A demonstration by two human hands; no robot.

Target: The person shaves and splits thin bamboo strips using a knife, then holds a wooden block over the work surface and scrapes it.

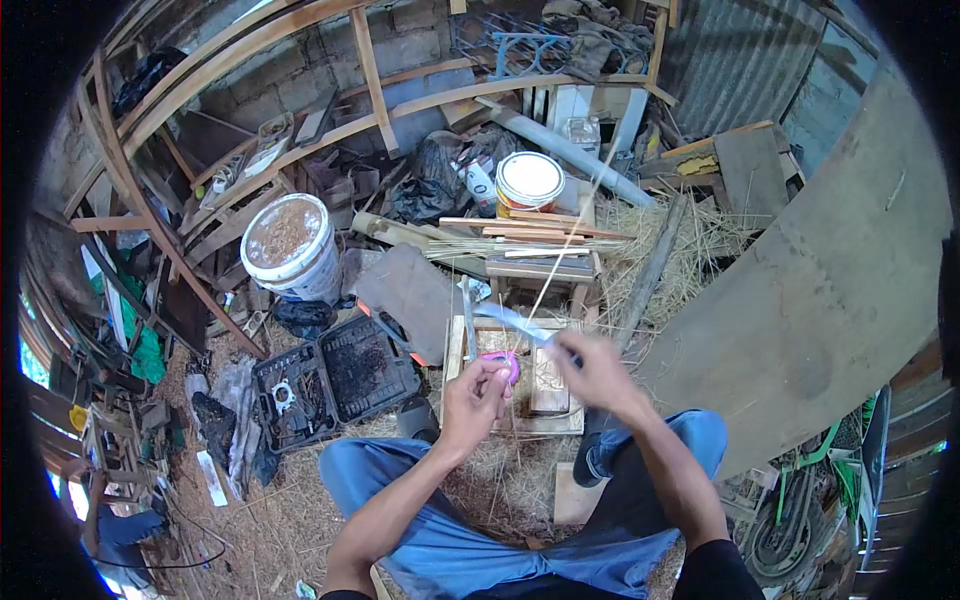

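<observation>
My left hand (474, 402) is closed in a pinch on a long thin bamboo-like strip (562, 253), which slants up and away to the right. A bright pink piece (511, 368) shows at those fingertips; its kind is unclear. My right hand (597, 372) is wrapped round the dark handle of a knife (512, 319). Motion blurs the blade, which points up and left and crosses close to the strip; whether they touch I cannot tell. Both hands are above a low wooden frame (457, 345) between my knees, where a hammer-like tool (469, 312) leans.
Ahead, strips and wooden slats (530, 232) lie on a small bench (540, 268). A white bucket (290, 245) and an open tool case (338, 378) are at left. A large board (800, 290) slopes at right. Another person (110, 520) sits at far left.
</observation>
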